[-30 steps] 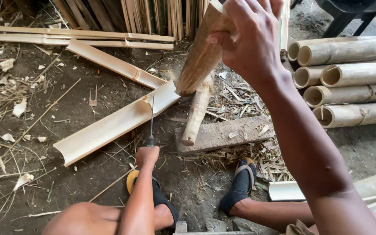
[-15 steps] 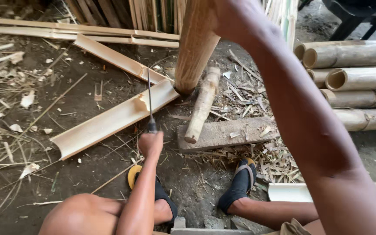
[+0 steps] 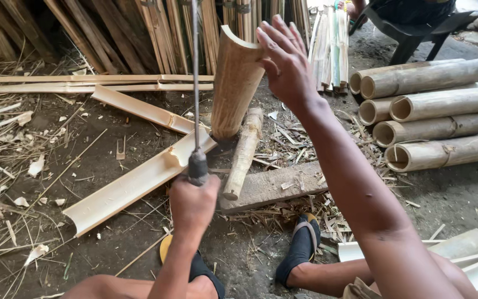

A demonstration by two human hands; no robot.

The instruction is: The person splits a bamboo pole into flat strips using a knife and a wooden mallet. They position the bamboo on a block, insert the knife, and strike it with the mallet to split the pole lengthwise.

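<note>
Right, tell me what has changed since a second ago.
The left hand has raised its blade from low and level to upright beside the bamboo piece. The right hand opened, fingers spread on that piece's top. The split bamboo, wooden block and mallet stayed put.

Ground: bare dirt floor, dark and packed, strewn with straw-like slivers and pale chips. Lying directly on it: one long split bamboo half, hollow side up, set diagonally; a second split half beyond it, angled the other way; long thin bamboo strips laid side by side along the far edge. A flat wooden plank lay near the middle, with a short round billet resting partly across it. At the right stood a stack of whole bamboo culms, cut ends facing the middle. Further split pieces lay at lower right.
</note>
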